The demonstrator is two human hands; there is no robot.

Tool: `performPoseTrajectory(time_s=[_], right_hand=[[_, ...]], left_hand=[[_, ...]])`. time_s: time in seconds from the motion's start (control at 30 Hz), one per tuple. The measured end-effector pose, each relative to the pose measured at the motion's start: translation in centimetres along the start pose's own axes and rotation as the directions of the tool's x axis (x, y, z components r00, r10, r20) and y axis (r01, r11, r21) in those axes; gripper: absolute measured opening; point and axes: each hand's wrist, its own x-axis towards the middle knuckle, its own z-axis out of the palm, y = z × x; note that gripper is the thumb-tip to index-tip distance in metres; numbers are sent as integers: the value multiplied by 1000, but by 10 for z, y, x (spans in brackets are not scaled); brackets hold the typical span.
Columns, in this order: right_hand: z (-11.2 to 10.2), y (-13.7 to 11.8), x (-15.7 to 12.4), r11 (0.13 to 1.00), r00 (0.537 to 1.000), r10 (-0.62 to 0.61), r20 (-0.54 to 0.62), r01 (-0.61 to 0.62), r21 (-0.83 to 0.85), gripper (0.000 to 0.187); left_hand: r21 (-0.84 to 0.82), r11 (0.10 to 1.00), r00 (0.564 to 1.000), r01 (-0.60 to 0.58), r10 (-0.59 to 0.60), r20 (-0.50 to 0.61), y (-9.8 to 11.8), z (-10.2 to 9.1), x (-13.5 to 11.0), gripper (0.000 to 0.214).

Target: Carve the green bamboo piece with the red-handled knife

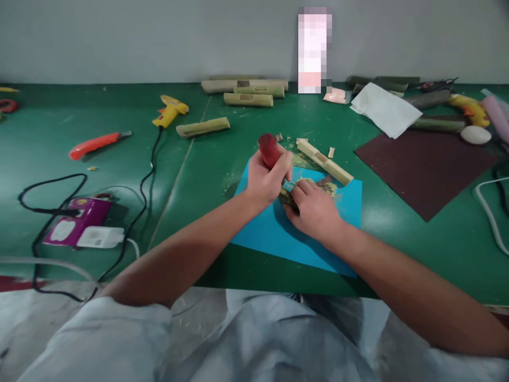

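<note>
My left hand [265, 179] is closed round a red-handled carving tool [269, 149]. Its rounded handle end points up, and a bit of thin metal shaft shows below the fist, close to the bamboo. With bent fingers my right hand [315, 208] presses a short bamboo piece [287, 197] down on a blue sheet [262, 228]; most of that piece is hidden under the fingers. Pale shavings [329, 189] lie scattered around it. Just beyond my right hand rests a light bamboo length [330, 163] with a rectangular notch cut in it.
Several bamboo pieces [248, 100] lie at the back. To the left are a yellow glue gun [170, 112], an orange-handled cutter [95, 145] and a purple power strip [79, 220] with cables. At right, white paper [385, 109] overlaps a dark brown sheet [425, 175].
</note>
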Motion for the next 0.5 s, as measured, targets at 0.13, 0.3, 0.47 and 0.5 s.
performPoseTrajectory(time_s=[0.13, 0.3, 0.47, 0.5], right_hand=[[3, 2, -1, 1000, 999, -15, -31, 16, 24, 19], [6, 3, -1, 999, 998, -20, -57, 22, 40, 18], [5, 3, 0, 998, 999, -3, -53, 7, 69, 15], [5, 2, 0, 997, 999, -1, -52, 5, 74, 16]], left_hand=[[-59, 996, 998, -61, 60, -31, -9, 5, -1, 48], [-126, 961, 969, -246, 244, -27, -27, 7, -3, 48], [-88, 991, 994, -104, 106, 16, -15, 2, -7, 43], [-110, 988, 993, -112, 115, 20, -13, 0, -8, 41]])
